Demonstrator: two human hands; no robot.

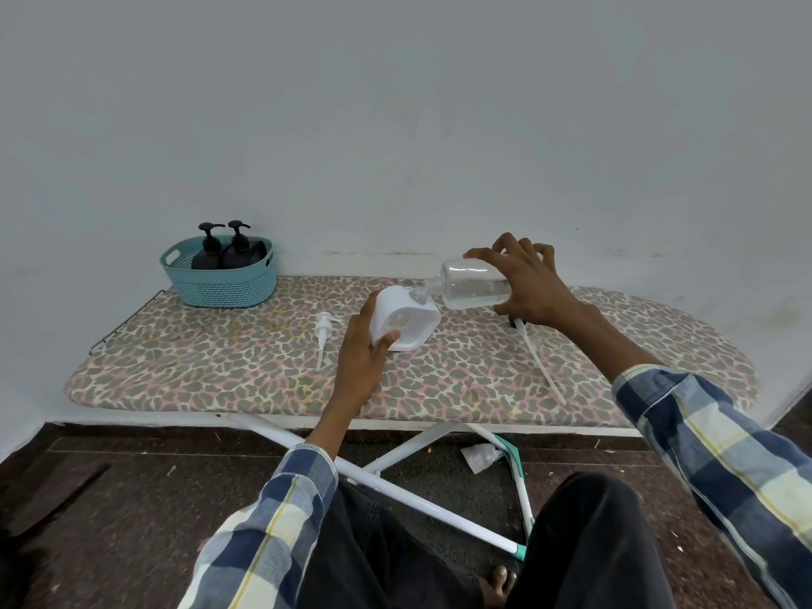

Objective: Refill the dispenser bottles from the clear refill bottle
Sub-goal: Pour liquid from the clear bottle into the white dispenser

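Note:
My left hand (364, 349) grips a white dispenser bottle (402, 318), tilted with its open mouth up and to the right. My right hand (525, 285) holds the clear refill bottle (472, 283) on its side, neck pointing left into the white bottle's mouth; a little clear liquid lies along its lower side. A white pump head (324, 336) lies on the board left of the white bottle. A second pump with a black top and a long white tube (538, 358) lies on the board under my right hand.
The leopard-print ironing board (219, 358) stands against a pale wall. A teal basket (219, 279) at its back left holds two black pump bottles (228, 250). White board legs and a crumpled tissue (479, 457) are on the dark floor below.

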